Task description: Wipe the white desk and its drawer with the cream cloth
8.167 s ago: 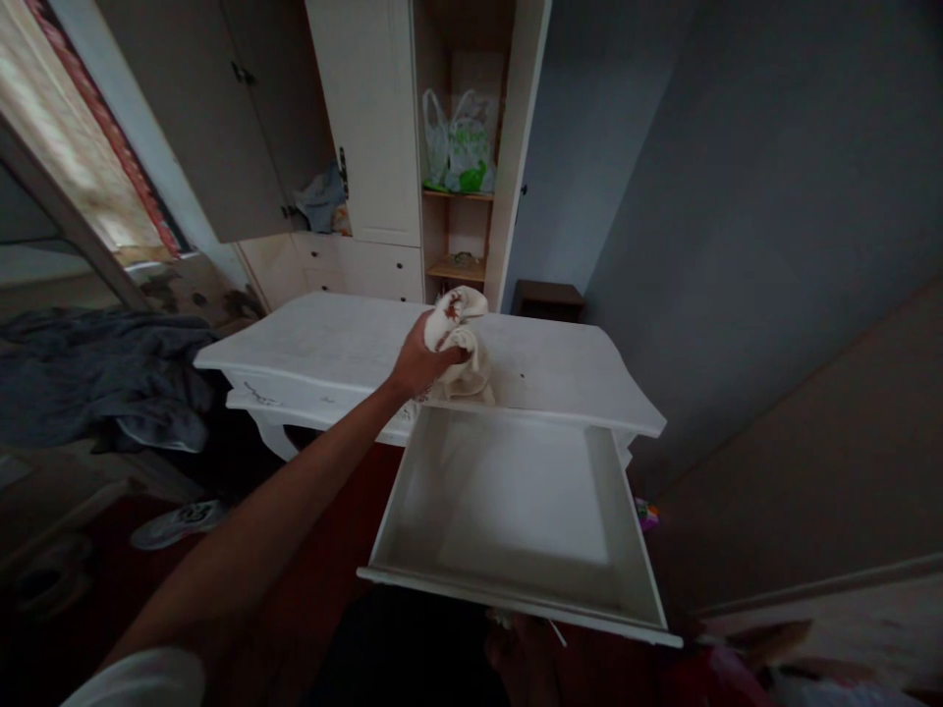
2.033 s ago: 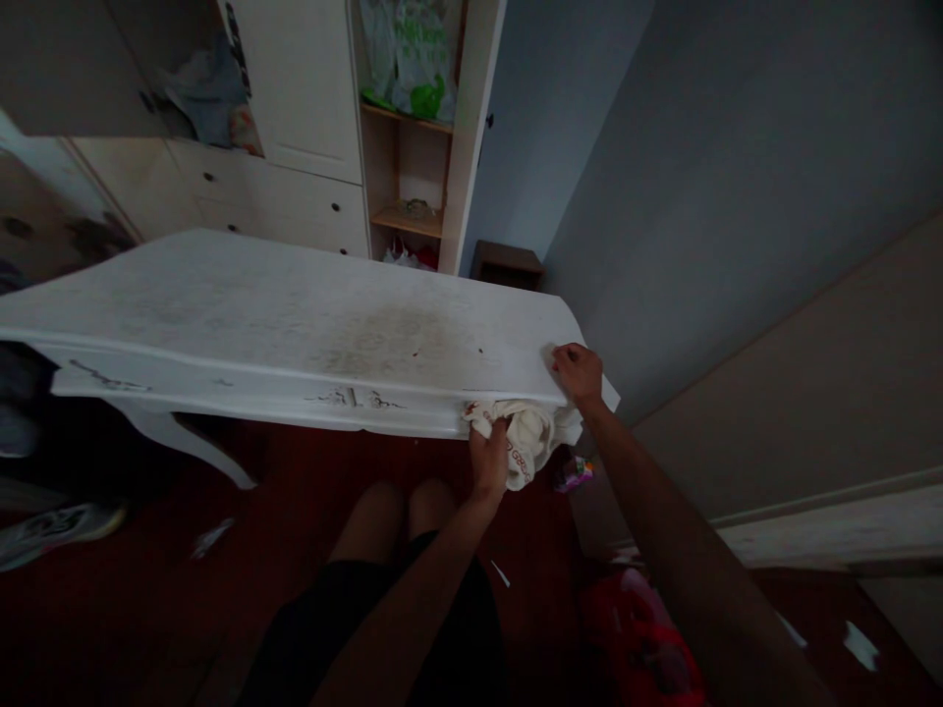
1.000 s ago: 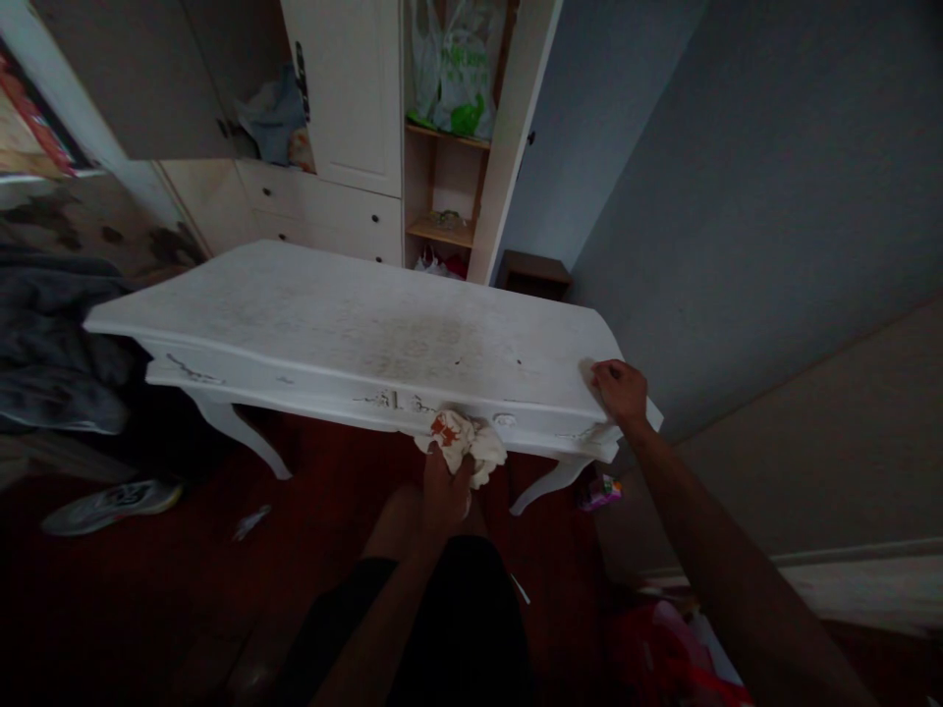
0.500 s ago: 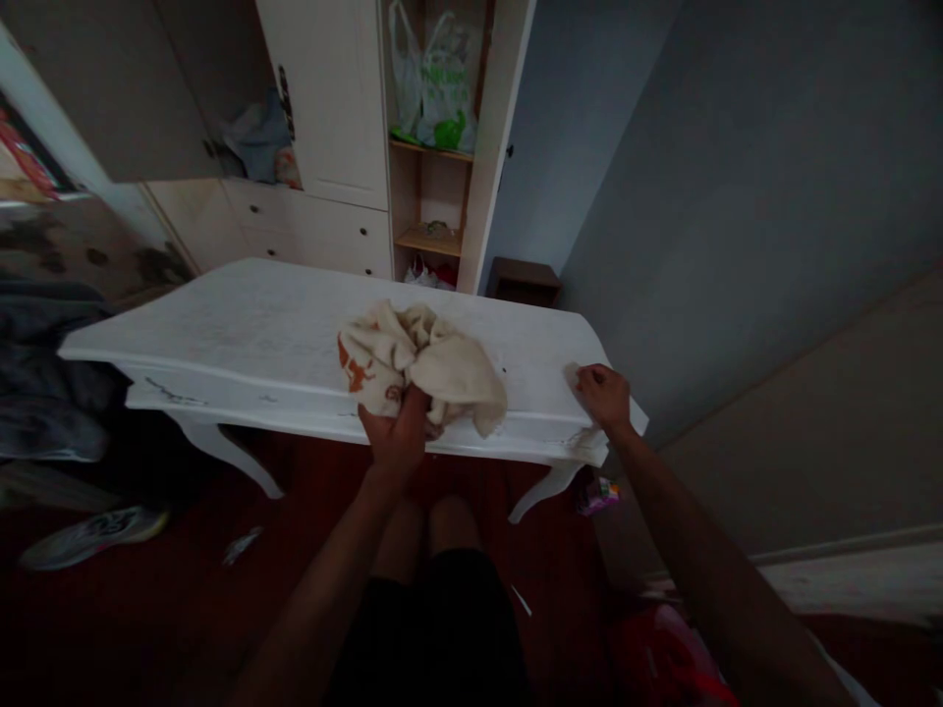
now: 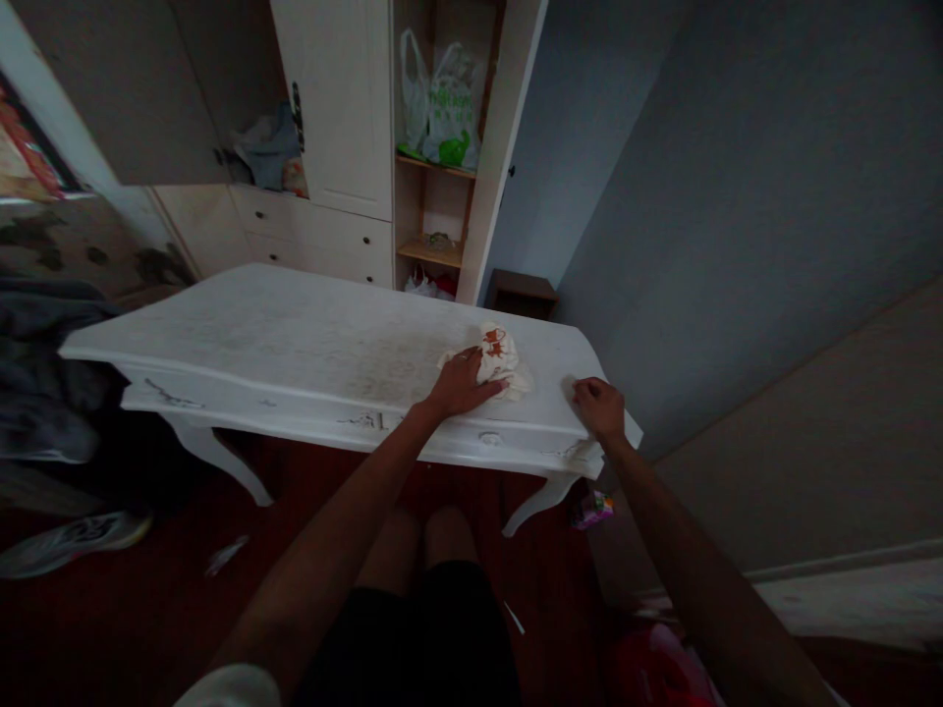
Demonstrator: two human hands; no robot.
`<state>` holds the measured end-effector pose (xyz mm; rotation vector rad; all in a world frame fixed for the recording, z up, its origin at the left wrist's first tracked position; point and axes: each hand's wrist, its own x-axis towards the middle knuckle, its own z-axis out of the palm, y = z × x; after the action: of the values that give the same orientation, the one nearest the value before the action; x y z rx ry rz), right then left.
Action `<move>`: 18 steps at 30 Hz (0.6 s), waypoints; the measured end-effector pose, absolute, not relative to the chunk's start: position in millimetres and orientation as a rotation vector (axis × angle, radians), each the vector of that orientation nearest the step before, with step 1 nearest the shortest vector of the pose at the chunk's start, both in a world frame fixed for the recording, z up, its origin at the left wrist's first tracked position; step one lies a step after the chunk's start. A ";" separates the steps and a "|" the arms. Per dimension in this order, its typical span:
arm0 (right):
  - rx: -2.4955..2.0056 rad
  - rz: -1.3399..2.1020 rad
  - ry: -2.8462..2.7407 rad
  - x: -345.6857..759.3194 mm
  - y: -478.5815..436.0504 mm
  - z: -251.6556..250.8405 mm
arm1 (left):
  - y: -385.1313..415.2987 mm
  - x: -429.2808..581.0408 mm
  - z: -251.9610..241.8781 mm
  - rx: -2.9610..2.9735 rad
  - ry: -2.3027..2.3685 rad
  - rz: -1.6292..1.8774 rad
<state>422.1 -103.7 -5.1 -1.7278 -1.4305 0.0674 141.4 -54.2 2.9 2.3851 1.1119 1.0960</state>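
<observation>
A cream cloth (image 5: 498,346) with an orange-brown printed pattern lies bunched on the white table (image 5: 295,324), right of its middle. My left hand (image 5: 466,383) presses down on the cloth from above, fingers spread across it, and grips it against the tabletop. Part of the cloth is hidden under the palm. At the table's right end, my right hand (image 5: 600,407) rests by the edge with its fingers curled into a loose fist, and no object shows in it. Greyish smudges mark the tabletop to the left of the cloth.
Behind the table stands a white wardrobe (image 5: 343,108) with an open shelf section holding plastic bags (image 5: 451,108). Dark clothing (image 5: 51,363) is heaped at the left. A shoe (image 5: 74,542) and a small purple box (image 5: 591,511) are on the red floor. A grey wall (image 5: 737,216) borders the right side.
My left hand has moved to the right with the cloth, from a raised, bunched hold to pressing it flat on the tabletop. My right hand stays at the table's right end.
</observation>
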 end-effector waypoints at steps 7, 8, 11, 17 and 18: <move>-1.526 0.133 -1.430 415.9 -109.5 -3.1 | -88.8 109.0 9.7 2.123 1.401 1.426; -1.484 0.132 -1.450 411.4 -110.7 -1.1 | -97.6 101.5 8.5 2.075 1.419 1.502; -1.322 0.087 -1.533 386.7 -113.7 12.3 | -134.4 79.6 -2.3 1.891 1.414 1.714; -0.991 -0.187 -2.036 312.4 -102.6 60.5 | -238.3 51.9 -78.9 1.412 1.693 1.612; -0.963 -0.196 -2.099 302.3 -96.7 64.8 | -252.5 48.0 -96.4 1.400 1.725 1.433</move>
<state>302.3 -96.7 64.8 -0.9631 -2.0993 -0.1959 48.0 -252.5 -96.4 1.4004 1.7248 1.4334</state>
